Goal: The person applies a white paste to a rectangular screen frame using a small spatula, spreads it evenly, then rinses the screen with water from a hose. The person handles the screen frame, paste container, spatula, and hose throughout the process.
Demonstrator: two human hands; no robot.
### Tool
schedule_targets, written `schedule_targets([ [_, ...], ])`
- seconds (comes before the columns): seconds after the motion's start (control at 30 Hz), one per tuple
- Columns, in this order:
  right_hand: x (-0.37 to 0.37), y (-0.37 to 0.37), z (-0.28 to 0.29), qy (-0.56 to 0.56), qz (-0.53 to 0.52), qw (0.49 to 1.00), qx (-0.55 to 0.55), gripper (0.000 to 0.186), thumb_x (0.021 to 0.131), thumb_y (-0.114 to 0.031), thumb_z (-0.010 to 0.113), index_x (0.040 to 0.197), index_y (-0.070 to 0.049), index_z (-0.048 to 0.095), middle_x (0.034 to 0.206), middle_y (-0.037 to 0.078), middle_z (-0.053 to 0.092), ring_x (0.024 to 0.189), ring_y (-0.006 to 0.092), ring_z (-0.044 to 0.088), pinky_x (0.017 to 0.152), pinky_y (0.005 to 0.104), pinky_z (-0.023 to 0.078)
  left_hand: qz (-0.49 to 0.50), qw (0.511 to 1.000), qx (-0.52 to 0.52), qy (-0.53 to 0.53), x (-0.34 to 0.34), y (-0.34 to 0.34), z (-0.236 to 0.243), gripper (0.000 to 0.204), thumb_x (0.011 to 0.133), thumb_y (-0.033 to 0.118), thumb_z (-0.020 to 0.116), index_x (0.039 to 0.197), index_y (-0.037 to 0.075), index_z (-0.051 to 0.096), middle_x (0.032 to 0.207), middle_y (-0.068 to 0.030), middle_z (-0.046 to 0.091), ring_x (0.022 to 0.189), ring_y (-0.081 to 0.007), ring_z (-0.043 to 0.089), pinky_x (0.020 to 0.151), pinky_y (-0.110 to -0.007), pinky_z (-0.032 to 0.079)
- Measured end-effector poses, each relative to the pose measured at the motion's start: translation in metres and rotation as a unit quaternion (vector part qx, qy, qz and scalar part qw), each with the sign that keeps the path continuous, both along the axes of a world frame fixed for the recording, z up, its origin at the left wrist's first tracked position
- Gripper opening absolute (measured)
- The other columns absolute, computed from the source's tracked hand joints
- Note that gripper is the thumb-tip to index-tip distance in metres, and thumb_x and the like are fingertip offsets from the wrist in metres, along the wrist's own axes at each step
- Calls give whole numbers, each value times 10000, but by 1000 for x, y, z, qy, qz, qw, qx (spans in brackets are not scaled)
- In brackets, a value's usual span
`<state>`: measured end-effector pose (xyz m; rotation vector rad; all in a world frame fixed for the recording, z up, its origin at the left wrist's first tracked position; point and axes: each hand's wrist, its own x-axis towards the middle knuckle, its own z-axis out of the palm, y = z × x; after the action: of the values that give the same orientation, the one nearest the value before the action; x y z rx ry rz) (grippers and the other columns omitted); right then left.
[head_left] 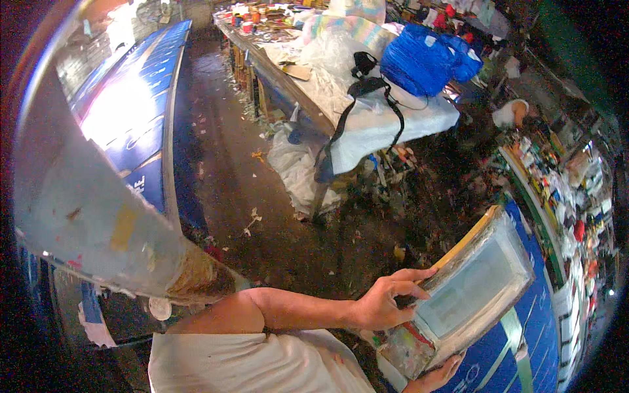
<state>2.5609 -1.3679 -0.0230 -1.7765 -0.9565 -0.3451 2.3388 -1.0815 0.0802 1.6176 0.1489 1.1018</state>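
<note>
A framed printing screen (473, 287), rectangular with a pale grey-blue mesh and worn, paint-stained edges, is held tilted at the lower right. My left hand (388, 302) reaches across from the left and grips its left edge, thumb and fingers curled near the mesh. At the near end, my right hand (445, 376) holds the screen from below; the frame partly hides that hand. Red and green smears of paint mark the near corner. Under the screen lies a long blue printed sheet (534, 314) with light stripes.
Ahead is a long table (288, 82) bearing white sheeting, a blue plastic bundle (422, 60), a black strap (367, 88) and paint pots. Another blue printed surface (154, 85) runs along the left. A stained grey shape (111, 196) stands close by. Clutter fills the right side.
</note>
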Motion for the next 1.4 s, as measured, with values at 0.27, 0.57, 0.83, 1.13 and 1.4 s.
schedule_targets([
  [0.27, 26, 157, 41, 69, -35, 982, -174, 543, 1201, -269, 426, 1489, 159, 596, 1520, 401, 586, 1421, 548, 589, 1241, 584, 477, 19, 999, -9, -35, 45, 153, -9, 345, 888, 38, 881, 1222, 71, 798, 1674, -282, 551, 1498, -440, 595, 1224, -534, 498],
  [0.57, -36, 444, 84, 204, 125, 971, -28, 652, 1203, -474, 461, 1502, 88, 600, 1389, 319, 664, 1254, 439, 675, 1159, 584, 509, 162, 983, -65, -51, -46, 337, -22, 387, 811, -70, 786, 1182, 39, 799, 1681, -243, 562, 1479, -350, 620, 1174, -429, 522],
  [0.83, -104, 722, 39, 374, 417, 823, -91, 645, 1151, -357, 584, 1640, 52, 487, 1524, 212, 626, 1349, 329, 632, 1190, 468, 495, 474, 876, -93, -1, -195, 436, -28, 359, 778, -76, 806, 1114, 49, 823, 1614, -242, 633, 1456, -332, 656, 1182, -415, 520],
  [1.13, -289, 1011, 55, 435, 586, 645, -226, 564, 1192, -261, 510, 1659, 55, 477, 1507, 145, 662, 1369, 234, 617, 1216, 371, 447, 645, 752, -114, -70, -320, 606, -49, 346, 788, -153, 788, 1088, 21, 793, 1675, -276, 547, 1570, -372, 533, 1277, -471, 458],
  [1.4, -439, 1228, 42, 307, 629, 663, -266, 521, 1189, -246, 521, 1637, 18, 532, 1492, 151, 685, 1379, 254, 609, 1234, 381, 424, 691, 711, -106, -74, -457, 779, -19, 364, 847, -216, 727, 1159, -29, 758, 1717, -272, 486, 1519, -333, 583, 1201, -411, 537],
])
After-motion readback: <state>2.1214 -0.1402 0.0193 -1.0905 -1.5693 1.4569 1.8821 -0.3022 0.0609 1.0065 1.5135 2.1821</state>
